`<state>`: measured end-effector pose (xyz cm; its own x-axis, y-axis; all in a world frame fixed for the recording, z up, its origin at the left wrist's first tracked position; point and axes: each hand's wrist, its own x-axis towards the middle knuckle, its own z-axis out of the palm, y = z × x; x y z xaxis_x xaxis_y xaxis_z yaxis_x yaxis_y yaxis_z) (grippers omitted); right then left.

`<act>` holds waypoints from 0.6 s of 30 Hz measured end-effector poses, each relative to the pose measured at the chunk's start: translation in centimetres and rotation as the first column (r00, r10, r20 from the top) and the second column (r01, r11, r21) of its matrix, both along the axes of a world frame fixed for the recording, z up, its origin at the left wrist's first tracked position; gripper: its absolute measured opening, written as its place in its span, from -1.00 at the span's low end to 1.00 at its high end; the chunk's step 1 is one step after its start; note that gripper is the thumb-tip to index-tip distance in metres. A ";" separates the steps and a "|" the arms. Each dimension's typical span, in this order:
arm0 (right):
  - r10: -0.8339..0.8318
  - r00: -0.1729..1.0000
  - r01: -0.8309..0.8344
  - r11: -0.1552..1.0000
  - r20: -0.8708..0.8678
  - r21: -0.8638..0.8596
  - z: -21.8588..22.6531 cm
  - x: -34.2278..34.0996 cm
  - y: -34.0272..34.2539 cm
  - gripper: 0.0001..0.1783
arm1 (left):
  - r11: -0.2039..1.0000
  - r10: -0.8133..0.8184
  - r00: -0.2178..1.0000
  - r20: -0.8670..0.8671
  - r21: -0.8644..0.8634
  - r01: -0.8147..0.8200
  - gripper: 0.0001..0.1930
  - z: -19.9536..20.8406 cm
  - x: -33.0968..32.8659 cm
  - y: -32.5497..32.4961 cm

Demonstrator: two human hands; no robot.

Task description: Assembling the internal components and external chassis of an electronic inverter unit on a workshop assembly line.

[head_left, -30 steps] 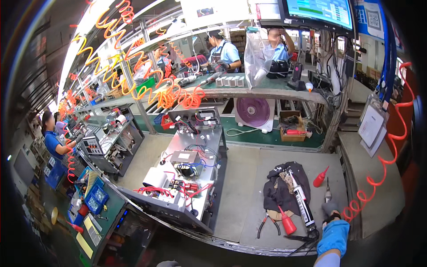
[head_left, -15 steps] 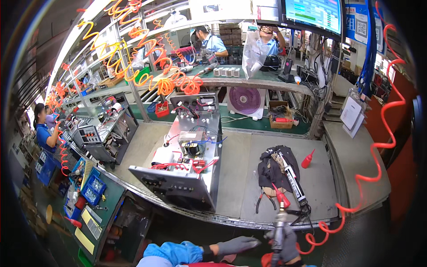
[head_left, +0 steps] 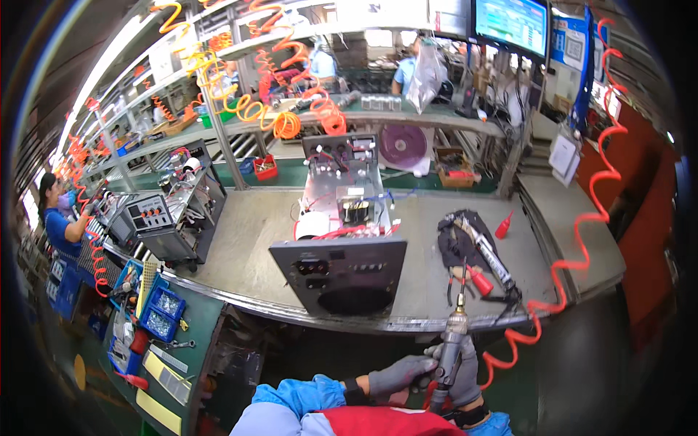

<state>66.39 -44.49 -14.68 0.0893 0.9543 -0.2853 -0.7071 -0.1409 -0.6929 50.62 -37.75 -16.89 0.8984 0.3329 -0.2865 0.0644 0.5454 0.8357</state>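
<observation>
My right hand (head_left: 466,374), in a grey glove, is wrapped round a pneumatic screwdriver (head_left: 452,341) with its long bit pointing away over the bench edge. My left hand (head_left: 401,373), also gloved in grey, is beside the tool's body with its fingers curled together; what they hold, if anything, is hidden. Ahead stands an open metal equipment chassis (head_left: 338,276), its dark front panel facing me. A transformer (head_left: 355,209), red wires and a white cylinder (head_left: 313,225) sit inside it.
Right of the chassis lie a black cloth (head_left: 454,240), a white-and-black stick-shaped tool (head_left: 493,256), red-handled pliers (head_left: 459,283) and a red squeeze bottle (head_left: 503,227). A red coiled air hose (head_left: 578,247) hangs at right. Blue screw bins (head_left: 161,314) stand left, near another chassis (head_left: 156,221).
My right hand and the screwdriver have risen toward the bench edge, and my left hand has come closer to the tool. The chassis appears farther right, its panel facing me more squarely.
</observation>
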 end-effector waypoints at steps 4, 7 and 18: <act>-0.164 0.983 0.163 0.986 0.086 0.017 -0.3 -8.4 -2.4 -0.46 | 0.960 -0.147 0.989 -0.034 -0.244 0.134 -0.69 0.4 -7.3 -0.2; -0.124 0.959 0.097 0.988 0.255 0.117 0.0 -13.8 -3.8 -0.53 | 0.779 -0.172 0.961 -0.216 0.567 0.267 -0.72 1.4 -14.3 1.8; 0.247 0.927 -0.150 0.934 0.283 -0.323 1.5 -27.3 -2.7 -0.59 | 0.936 0.301 0.947 -0.115 0.225 -0.270 -0.65 2.9 -24.1 0.1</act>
